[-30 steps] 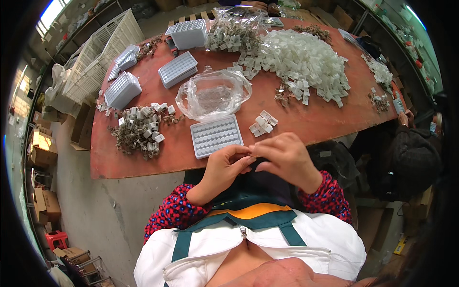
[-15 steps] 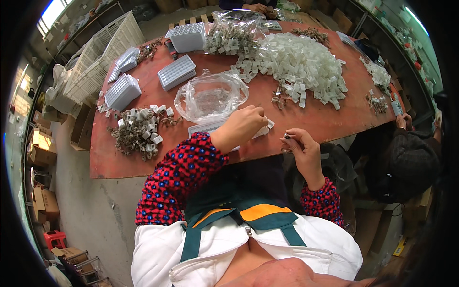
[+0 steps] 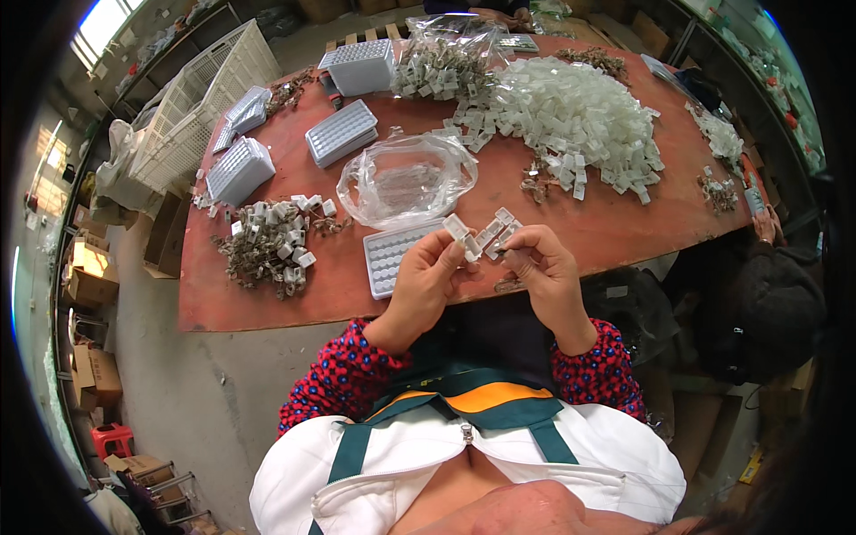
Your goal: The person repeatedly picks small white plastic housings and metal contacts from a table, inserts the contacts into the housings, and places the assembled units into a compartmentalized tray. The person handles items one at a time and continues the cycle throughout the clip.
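My left hand (image 3: pixel 426 278) pinches a small white plastic housing (image 3: pixel 458 230) upright between thumb and fingers, over the table's near edge. Facing it, my right hand (image 3: pixel 544 267) has its fingertips closed on a small dark part (image 3: pixel 501 252), mostly covered by the fingers. Between the hands lie a few white plastic pieces (image 3: pixel 501 222). Left of my left hand, a white tray with rows of round pockets (image 3: pixel 383 267) sits partly behind that hand. Just beyond the tray rests an open clear plastic bag (image 3: pixel 406 183).
On the red table (image 3: pixel 294 308), a pile of white pieces with brown wires (image 3: pixel 267 245) sits left. A large heap of white plastic housings (image 3: pixel 580 125) lies far right. Stacked pocketed trays (image 3: pixel 241 171) stand far left. A co-worker in dark clothing (image 3: pixel 758 303) sits at the right.
My left hand has come back toward me from over the tray and now holds up a white housing. My right hand has moved slightly left, closer to it.
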Motion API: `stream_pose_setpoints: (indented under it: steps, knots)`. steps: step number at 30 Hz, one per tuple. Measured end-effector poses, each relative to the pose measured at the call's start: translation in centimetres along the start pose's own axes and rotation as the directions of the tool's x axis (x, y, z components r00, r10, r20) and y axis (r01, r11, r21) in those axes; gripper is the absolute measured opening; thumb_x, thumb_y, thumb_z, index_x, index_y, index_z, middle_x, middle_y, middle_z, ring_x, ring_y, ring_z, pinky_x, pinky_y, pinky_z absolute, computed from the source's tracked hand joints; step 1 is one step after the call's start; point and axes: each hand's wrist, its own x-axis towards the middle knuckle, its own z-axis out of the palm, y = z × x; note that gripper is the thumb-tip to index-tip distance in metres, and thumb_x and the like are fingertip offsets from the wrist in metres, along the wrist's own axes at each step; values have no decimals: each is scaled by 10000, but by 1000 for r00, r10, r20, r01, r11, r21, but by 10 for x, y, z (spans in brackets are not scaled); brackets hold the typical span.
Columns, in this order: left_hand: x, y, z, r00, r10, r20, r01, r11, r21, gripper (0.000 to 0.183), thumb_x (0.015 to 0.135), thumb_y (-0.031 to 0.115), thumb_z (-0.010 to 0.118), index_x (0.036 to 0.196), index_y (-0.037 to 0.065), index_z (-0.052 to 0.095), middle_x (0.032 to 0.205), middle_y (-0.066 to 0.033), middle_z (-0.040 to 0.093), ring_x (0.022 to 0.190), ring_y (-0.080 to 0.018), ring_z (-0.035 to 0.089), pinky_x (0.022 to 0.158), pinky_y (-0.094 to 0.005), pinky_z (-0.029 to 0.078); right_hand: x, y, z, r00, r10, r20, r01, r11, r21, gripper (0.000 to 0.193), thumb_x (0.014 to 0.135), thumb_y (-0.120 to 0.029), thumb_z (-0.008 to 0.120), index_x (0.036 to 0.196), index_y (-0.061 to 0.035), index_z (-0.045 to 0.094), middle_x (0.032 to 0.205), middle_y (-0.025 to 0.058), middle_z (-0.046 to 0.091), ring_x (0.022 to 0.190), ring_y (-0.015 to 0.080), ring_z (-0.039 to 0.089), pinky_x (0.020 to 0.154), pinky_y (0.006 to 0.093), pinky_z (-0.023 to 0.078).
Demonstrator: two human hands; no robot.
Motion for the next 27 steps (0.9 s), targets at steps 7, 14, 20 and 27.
stream_pose_setpoints:
  steps: [7,14,20,27]
  knots:
    - [-25,0,-3,987,162,18,-163,981,101,331,972,69,657,1278,-7,558,1198,-119,670,1008,-173,694,911,-328,593,1,-18,31,996,-48,81,65,973,-223,105,970,-34,646,1046,38,659,1072,42,543,874,87,622,738,216,551]
    - [-31,2,-6,959,282,9,-279,942,185,311,954,34,671,1253,-16,602,1154,-97,685,1000,-167,693,834,-285,609,0,-29,40,991,39,128,-3,962,-273,106,953,-21,665,1042,36,681,1062,51,548,883,103,624,745,220,544]
    - [-35,6,-10,939,342,50,-341,893,293,305,918,-38,684,1219,-44,634,1178,-113,676,1025,-177,680,870,-295,605,2,-29,38,965,-130,228,202,922,-331,95,938,-1,675,1031,17,681,1036,48,553,900,113,601,769,239,516]
    - [-43,12,-13,966,257,35,-256,922,291,310,897,-49,705,1204,-61,663,1165,-97,680,1065,-171,658,935,-285,566,1,-26,38,949,-152,277,247,904,-349,139,926,-5,682,1064,9,694,1039,91,568,843,184,629,734,277,534]
